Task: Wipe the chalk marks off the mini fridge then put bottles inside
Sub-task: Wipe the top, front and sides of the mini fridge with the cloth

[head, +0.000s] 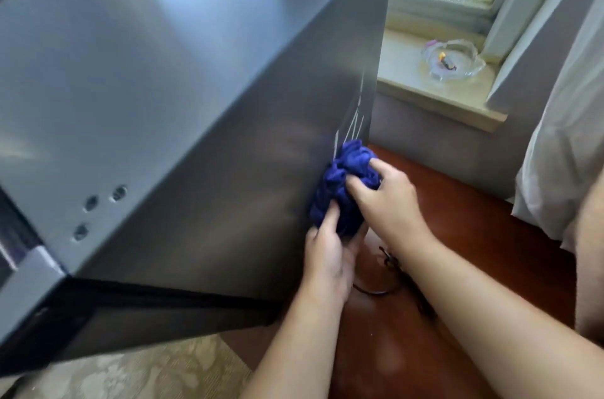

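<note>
The grey mini fridge (163,88) fills the left of the head view, seen from above with its side panel facing me. White chalk marks (354,124) run in zigzag lines near the rear edge of that side panel. A bunched blue cloth (346,176) is pressed against the panel just below the marks. My left hand (330,255) grips the cloth from below. My right hand (389,199) holds it from the right with fingers dug into the folds. No bottles are in view.
A glass ashtray (452,60) sits on the pale windowsill (434,101) behind the fridge. A white curtain (562,153) hangs at the right. A dark cord (392,264) lies on the reddish wood floor (474,235); a patterned carpet (147,372) lies below the fridge.
</note>
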Action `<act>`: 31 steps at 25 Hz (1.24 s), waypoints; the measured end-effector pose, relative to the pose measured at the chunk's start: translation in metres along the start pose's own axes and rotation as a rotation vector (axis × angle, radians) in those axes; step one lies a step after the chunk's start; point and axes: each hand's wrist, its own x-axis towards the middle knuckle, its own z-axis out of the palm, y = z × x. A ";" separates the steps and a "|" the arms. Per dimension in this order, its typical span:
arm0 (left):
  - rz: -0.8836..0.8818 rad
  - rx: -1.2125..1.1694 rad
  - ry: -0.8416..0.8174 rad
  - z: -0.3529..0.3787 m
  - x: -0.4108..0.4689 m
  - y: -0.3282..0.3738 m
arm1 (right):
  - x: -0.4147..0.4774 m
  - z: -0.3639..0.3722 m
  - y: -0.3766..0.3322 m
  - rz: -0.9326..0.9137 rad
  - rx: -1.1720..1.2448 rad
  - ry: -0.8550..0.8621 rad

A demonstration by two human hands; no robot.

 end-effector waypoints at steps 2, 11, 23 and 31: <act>0.029 -0.009 -0.111 0.050 -0.017 0.022 | 0.018 -0.032 -0.046 -0.110 0.105 0.058; 0.192 0.065 -0.264 0.111 -0.029 0.047 | 0.058 -0.059 -0.093 -0.364 0.315 0.121; -0.170 0.286 0.247 0.027 0.116 -0.054 | 0.091 0.043 0.126 0.383 0.096 -0.104; -0.056 0.334 0.228 0.065 0.095 -0.044 | 0.089 0.019 0.077 0.335 0.301 0.008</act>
